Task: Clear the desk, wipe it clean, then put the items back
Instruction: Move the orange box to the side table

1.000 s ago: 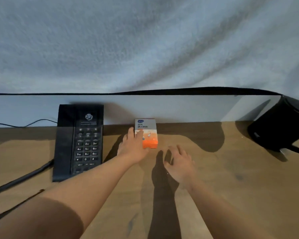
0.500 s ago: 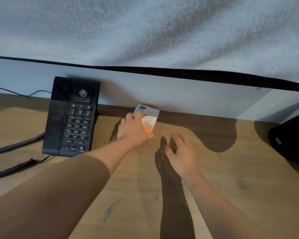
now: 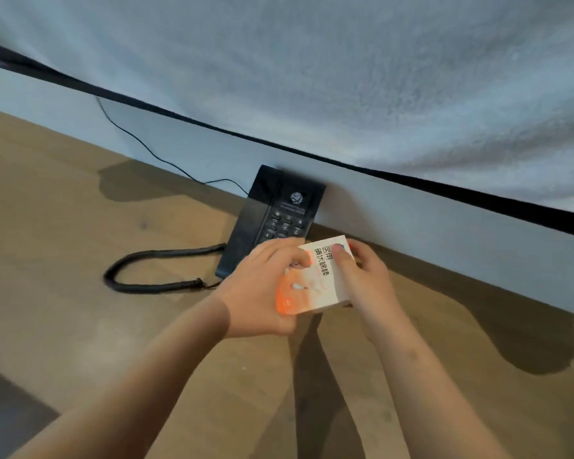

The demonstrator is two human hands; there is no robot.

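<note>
A small white and orange box (image 3: pixel 318 279) with printed characters is lifted above the wooden desk (image 3: pixel 80 226). Both hands hold it. My left hand (image 3: pixel 262 289) grips its left, orange end with curled fingers. My right hand (image 3: pixel 365 276) grips its right side, thumb on the top face. A black desk phone (image 3: pixel 279 213) stands against the wall just behind the hands, partly hidden by my left hand.
The phone's coiled cord (image 3: pixel 153 270) loops on the desk to the left. A thin black cable (image 3: pixel 140 144) runs up the wall. A pale wall panel with a black strip (image 3: pixel 411 180) borders the desk's far edge. A dark patch (image 3: pixel 7 409) shows at the lower left.
The box was lying on the desk under my left hand; now it is lifted and both hands hold it. My right hand moved up to it. The view swung left.
</note>
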